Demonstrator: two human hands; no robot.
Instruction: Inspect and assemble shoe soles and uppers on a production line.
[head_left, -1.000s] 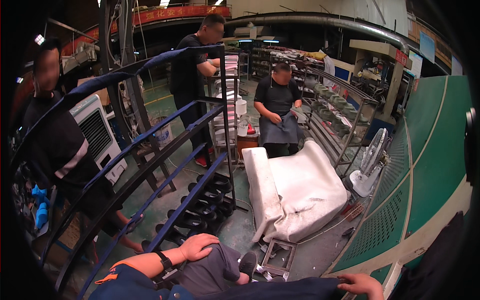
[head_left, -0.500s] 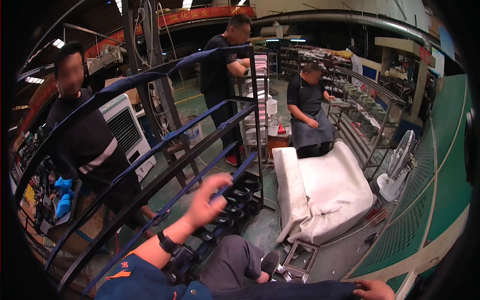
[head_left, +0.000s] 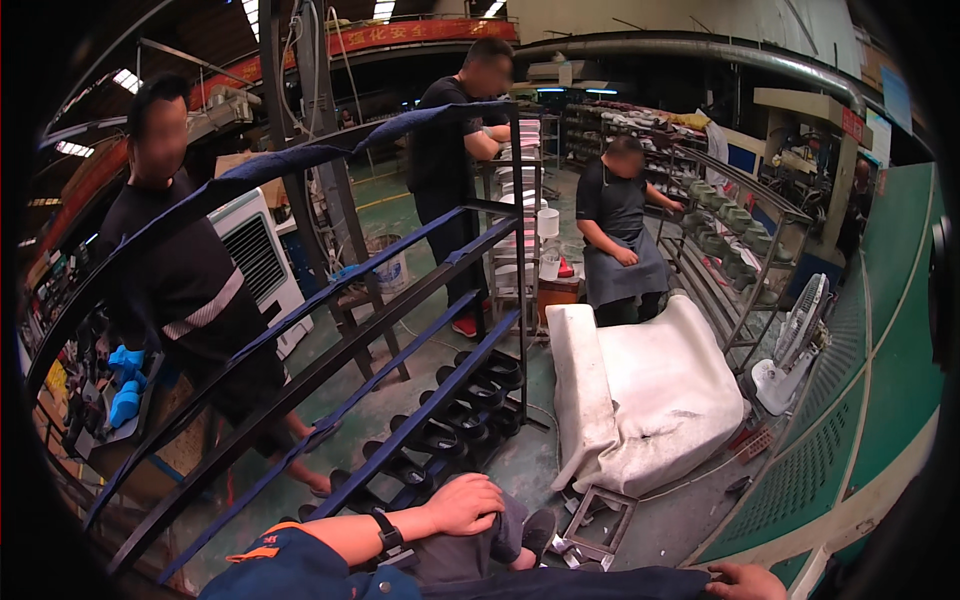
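My left hand [head_left: 468, 505] lies palm down on the knee of a grey trouser leg [head_left: 440, 555], its fingers loosely together and nothing held. A dark watch [head_left: 386, 530] is strapped to that wrist. At the lower right edge, my right hand [head_left: 748, 581] touches the end of dark blue fabric [head_left: 610, 582]. Its fingers lie loosely outstretched, partly cut off by the frame, with no held thing visible. Left of my knee stands a black metal rack [head_left: 370, 365] with blue-wrapped rails. Several black shoes [head_left: 432, 435] sit along its lower rails.
Ahead, a white cloth [head_left: 660, 375] covers a bulky thing, a metal frame [head_left: 605, 520] lying before it. Green panels [head_left: 850, 430] and a white fan [head_left: 790, 345] line the right. One person [head_left: 620, 225] sits by a shoe rack; two others [head_left: 445, 170] [head_left: 185, 270] stand beyond my rack.
My left hand has come down from beside the rack rails onto the grey knee. The seated person's arm reaches farther toward the shoe rack. My right hand stays where it was.
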